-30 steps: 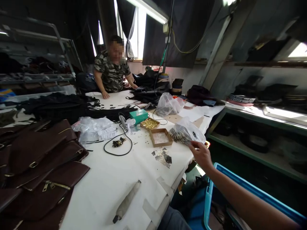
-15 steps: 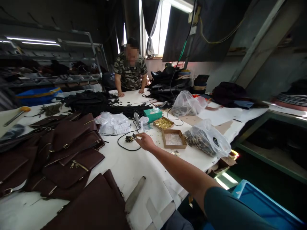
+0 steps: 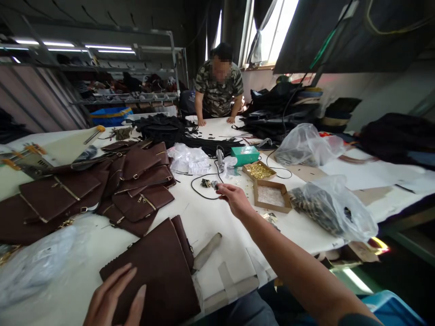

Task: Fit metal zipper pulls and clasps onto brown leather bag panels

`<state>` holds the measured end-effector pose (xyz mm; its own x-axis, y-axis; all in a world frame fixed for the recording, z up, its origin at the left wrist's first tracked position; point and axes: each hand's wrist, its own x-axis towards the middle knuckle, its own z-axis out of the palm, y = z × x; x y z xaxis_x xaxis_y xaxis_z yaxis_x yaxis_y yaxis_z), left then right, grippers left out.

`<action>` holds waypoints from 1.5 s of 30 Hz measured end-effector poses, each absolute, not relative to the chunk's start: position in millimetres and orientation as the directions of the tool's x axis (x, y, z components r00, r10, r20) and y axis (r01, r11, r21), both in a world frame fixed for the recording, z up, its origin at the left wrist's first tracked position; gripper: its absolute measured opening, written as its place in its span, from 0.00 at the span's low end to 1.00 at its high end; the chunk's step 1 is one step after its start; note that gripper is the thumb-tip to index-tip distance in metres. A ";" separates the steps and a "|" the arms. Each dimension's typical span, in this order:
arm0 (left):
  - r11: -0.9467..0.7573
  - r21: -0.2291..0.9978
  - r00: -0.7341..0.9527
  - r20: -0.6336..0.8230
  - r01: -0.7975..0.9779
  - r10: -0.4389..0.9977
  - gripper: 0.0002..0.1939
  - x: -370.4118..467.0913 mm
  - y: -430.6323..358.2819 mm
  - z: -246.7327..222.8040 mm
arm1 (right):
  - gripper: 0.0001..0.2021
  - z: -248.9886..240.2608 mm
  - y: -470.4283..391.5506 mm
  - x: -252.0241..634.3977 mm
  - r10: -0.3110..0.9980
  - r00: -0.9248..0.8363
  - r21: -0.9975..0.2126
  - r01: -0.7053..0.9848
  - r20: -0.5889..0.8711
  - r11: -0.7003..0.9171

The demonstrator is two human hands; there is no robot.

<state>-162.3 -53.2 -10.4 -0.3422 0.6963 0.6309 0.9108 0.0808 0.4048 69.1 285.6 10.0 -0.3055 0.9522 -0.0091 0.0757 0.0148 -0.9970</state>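
My right hand (image 3: 234, 195) is stretched out over the white table, thumb and fingers pinched on a small dark, shiny piece (image 3: 214, 184) whose kind is too small to tell. Just left of it lies a small pile of black and gold bits (image 3: 205, 183). At the bottom, my left hand (image 3: 113, 294) has its fingers apart over a dark brown leather bag piece (image 3: 159, 267) with zigzag-cut edges; whether they press on it I cannot tell. Nothing shows in that hand.
Brown leather bags (image 3: 136, 181) with zips are heaped at left. Cardboard trays of gold bits (image 3: 260, 171) and clear bits (image 3: 271, 195) stand beyond my right hand, near a filled plastic bag (image 3: 335, 208). A black cord loops nearby. Across the table leans a person (image 3: 219, 90).
My left hand has come into view over the brown leather piece. The right hand has drawn back slightly from the small pile, a small piece now in its fingers. The view has turned left.
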 end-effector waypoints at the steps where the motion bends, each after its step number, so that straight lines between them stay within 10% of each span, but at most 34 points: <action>1: 0.028 0.420 -0.310 0.623 0.907 0.718 0.29 -151.0 -47.1 -1.3 | 0.26 12.2 257.4 71.4 0.934 -0.357 -1.000 0.018 -0.027 -0.022; 7: -0.242 0.439 -0.117 0.646 0.866 0.754 0.25 -95.6 -21.9 36.5 | 0.18 17.6 97.4 69.1 0.787 -0.598 -0.821 -0.366 -0.152 -0.437; 14: -0.267 0.555 -0.169 0.612 0.788 0.773 0.13 -71.7 -58.0 24.1 | 0.16 17.4 35.6 82.3 0.818 -0.564 -0.853 -0.367 -0.113 -0.371; 29: -0.259 0.574 -0.156 0.574 0.777 0.804 0.13 -58.2 -87.5 50.6 | 0.18 10.8 15.8 90.7 0.607 -0.785 -0.525 -0.466 -0.127 -0.712; 45: -0.186 0.592 -0.203 0.528 0.784 0.825 0.05 -58.7 -63.3 50.5 | 0.19 5.8 22.7 95.6 0.615 -0.776 -0.542 -0.459 -0.142 -0.704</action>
<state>-58.7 -63.3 50.5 -0.2030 0.8246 0.5280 0.7842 -0.1860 0.5919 95.6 22.7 5.8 -0.7756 0.6151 -0.1420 -0.4590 -0.7039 -0.5420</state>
